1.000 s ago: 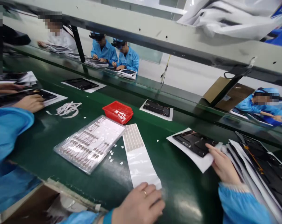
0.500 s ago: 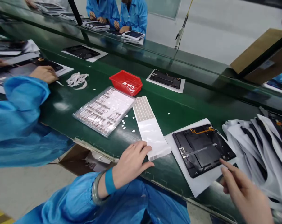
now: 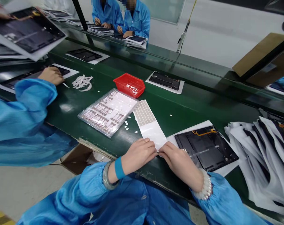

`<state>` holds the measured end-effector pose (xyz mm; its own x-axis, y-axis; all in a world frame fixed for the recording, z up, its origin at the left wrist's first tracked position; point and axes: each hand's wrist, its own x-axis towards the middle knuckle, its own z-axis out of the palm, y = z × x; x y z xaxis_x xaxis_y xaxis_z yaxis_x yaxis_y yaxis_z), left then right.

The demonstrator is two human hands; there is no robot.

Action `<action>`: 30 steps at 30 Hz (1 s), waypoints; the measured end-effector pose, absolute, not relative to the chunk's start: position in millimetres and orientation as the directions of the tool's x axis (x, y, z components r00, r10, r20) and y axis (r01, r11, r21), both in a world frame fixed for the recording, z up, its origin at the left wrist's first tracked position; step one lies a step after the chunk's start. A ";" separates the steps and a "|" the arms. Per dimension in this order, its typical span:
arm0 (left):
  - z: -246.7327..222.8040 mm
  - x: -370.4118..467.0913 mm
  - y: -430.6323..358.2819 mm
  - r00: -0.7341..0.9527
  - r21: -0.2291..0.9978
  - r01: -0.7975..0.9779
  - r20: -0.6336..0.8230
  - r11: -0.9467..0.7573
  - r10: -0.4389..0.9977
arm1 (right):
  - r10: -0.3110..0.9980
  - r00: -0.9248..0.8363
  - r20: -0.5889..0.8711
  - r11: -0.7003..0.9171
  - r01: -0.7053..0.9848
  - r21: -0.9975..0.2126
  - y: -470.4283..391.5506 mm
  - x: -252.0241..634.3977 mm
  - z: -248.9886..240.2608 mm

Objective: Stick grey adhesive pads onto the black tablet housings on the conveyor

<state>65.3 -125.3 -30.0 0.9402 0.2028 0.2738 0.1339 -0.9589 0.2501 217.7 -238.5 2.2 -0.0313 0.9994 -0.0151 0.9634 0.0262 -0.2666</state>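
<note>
A white backing sheet of small grey rectangular stickers (image 3: 144, 113) lies at a slant in front of me. At its near end my left hand (image 3: 142, 153) pinches the edge, with a ring and a blue wristband showing. Close against it, my right hand (image 3: 178, 161) pinches the same edge, its fingertips almost meeting the left ones. Whatever small piece may be between the fingertips is hidden. Just right of my right hand, a black tablet housing (image 3: 209, 148) with an orange flex cable lies on white paper, partly covered by that hand.
A clear tray of small wired parts (image 3: 104, 117) stands left of the sheet, beside white scraps. Behind is a red bin (image 3: 130, 84). Paper-wrapped housings (image 3: 256, 156) are stacked at right. A co-worker's sleeve (image 3: 22, 122) is at left; another housing (image 3: 31, 29) is held up there.
My right hand has moved left from the tablet housing to the sheet's near end, meeting my left hand. At far left, a housing on paper has been lifted by a co-worker.
</note>
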 end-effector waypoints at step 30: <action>-22.6 154.3 -120.8 0.957 0.150 -0.246 0.193 -0.958 -0.215 | 0.731 0.682 -0.014 -0.480 0.499 -0.721 -283.4 292.2 -28.7</action>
<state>154.3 -120.8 -22.6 0.9573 -0.2155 0.1929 -0.2457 -0.9577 0.1497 292.2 -283.4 -28.7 0.6824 0.7309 -0.0142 0.4993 -0.4801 -0.7213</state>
